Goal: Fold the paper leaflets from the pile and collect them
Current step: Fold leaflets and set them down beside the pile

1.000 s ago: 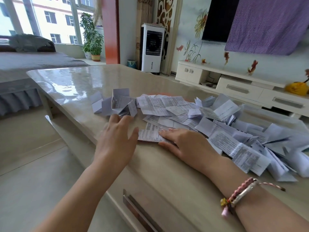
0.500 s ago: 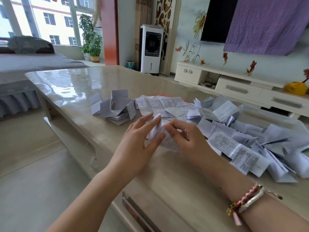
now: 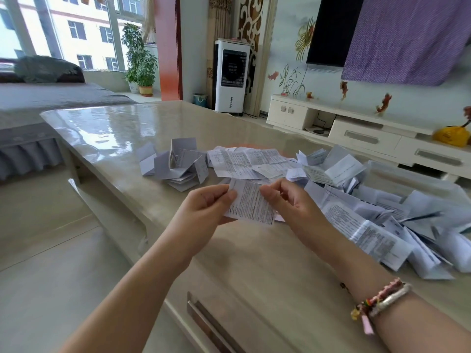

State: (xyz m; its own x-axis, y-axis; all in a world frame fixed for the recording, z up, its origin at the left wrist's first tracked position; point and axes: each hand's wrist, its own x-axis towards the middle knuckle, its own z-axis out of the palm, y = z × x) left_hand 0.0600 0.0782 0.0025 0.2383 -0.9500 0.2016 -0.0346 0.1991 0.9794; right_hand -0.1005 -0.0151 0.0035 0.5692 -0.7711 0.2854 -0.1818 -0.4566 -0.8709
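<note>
Glossy beige stone-look tabletop fills the middle of a living room, its near edge carrying a drawer with a metal handle. No box or tray shows on it; the papers lie loose on the surface. Toward the left sits a small heap of folded leaflets, several standing half open. To the right spreads the big pile of unfolded leaflets, printed sheets overlapping and reaching the table's right side, with a few flat sheets lying between the two groups.

Above the near part of the table, one printed leaflet is held up off the surface. The left hand pinches its left edge between thumb and fingers; the right hand pinches its right edge the same way. A beaded bracelet circles the right wrist.

Behind the table stand a white air cooler, a potted plant by the window, a white TV cabinet and a purple cloth hanging partly over a dark screen.
</note>
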